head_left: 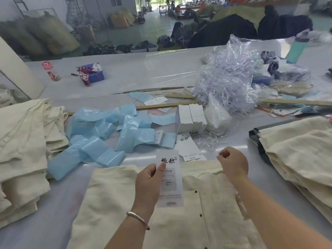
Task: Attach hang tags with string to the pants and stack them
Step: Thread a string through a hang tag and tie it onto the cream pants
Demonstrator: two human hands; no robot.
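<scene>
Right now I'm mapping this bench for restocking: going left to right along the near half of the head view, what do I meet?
Left cream pants stack → blue plastic bags → hang tag → right hand → right cream pants stack.

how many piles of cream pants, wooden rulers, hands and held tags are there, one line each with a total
piles of cream pants: 2, a left pile and a right pile
pants laid out in front: 1
wooden rulers: 2, near and far
hands: 2, left hand and right hand
hang tag held up: 1
total: 8

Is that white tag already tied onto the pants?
Not tied: the left hand holds the hang tag above the pants, no string visibly joining them.
</scene>
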